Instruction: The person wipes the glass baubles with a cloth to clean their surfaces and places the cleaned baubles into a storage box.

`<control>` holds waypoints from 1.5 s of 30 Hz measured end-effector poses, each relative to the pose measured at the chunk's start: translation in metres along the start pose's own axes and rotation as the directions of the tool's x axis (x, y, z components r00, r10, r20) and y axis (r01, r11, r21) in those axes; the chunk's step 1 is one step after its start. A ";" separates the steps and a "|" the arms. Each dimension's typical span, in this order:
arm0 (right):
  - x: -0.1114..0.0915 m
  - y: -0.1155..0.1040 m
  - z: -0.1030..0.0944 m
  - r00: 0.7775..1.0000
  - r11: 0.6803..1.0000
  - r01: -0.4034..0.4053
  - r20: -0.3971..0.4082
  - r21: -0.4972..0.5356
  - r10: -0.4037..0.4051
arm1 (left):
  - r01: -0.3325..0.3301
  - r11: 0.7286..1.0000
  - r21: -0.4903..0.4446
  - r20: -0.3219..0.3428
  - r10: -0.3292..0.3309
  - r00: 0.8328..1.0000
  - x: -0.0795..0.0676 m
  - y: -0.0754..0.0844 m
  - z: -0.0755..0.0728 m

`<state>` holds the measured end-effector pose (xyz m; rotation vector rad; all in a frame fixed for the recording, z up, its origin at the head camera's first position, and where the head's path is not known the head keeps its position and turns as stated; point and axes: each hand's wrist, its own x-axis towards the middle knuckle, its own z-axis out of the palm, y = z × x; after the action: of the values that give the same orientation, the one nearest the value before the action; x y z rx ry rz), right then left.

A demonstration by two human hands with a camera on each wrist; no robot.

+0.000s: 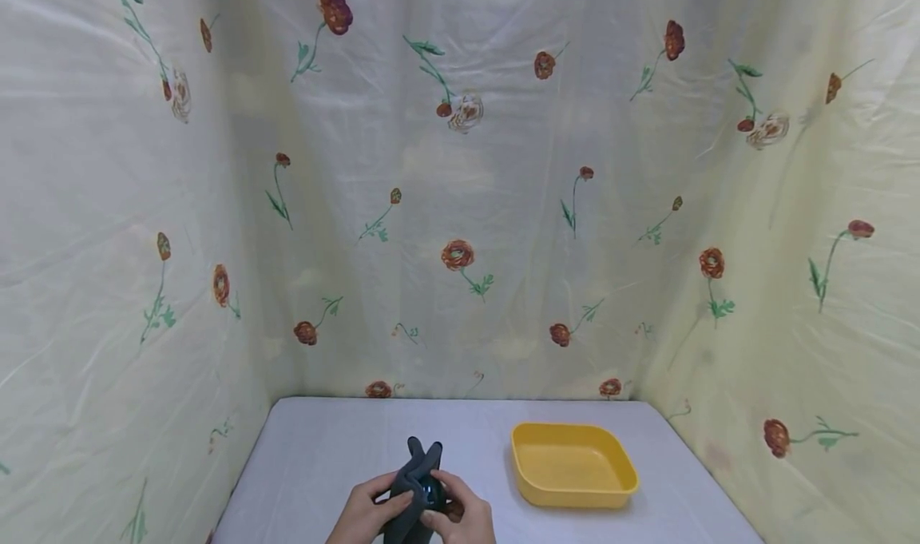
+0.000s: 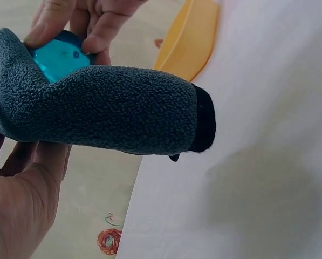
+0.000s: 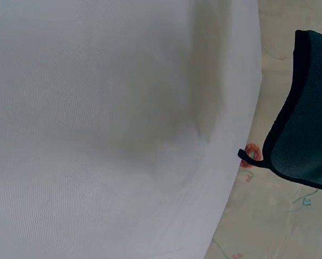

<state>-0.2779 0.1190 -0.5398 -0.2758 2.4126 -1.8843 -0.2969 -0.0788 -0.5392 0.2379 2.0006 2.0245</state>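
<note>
A dark grey fleece cloth with black edging is held up over the near part of the table, folded around a shiny blue-green rounded object. My left hand grips the cloth from its left side, thumb across the front. From the other side, my right hand pinches the rounded object between thumb and fingers. In the left wrist view the cloth hides the lower part of the glossy object. The right wrist view catches only a cloth corner with a small black loop.
A yellow rectangular tray stands on the white-covered table, to the right of my hands. Floral curtains hang behind the table and along both sides.
</note>
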 end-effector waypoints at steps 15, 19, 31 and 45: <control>-0.001 -0.002 -0.004 0.999 0.993 -0.026 0.033 0.115 0.022 | -0.015 0.999 -0.028 0.009 0.016 1.000 -0.004 0.001 0.002; -0.002 -0.003 -0.002 0.999 0.986 -0.036 0.043 0.161 0.030 | -0.031 0.999 -0.029 0.026 0.032 0.999 -0.005 0.001 0.002; -0.003 -0.006 0.000 0.992 0.964 -0.126 0.059 0.234 0.115 | -0.046 0.999 -0.014 0.025 0.047 0.999 -0.006 0.000 0.003; -0.003 -0.007 -0.003 0.979 0.947 -0.195 0.110 0.256 0.172 | -0.040 0.999 -0.028 0.051 0.041 0.998 -0.006 -0.002 0.004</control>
<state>-0.2750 0.1202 -0.5323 -0.1079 2.0210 -2.0328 -0.2902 -0.0767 -0.5405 0.3237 1.9513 2.0476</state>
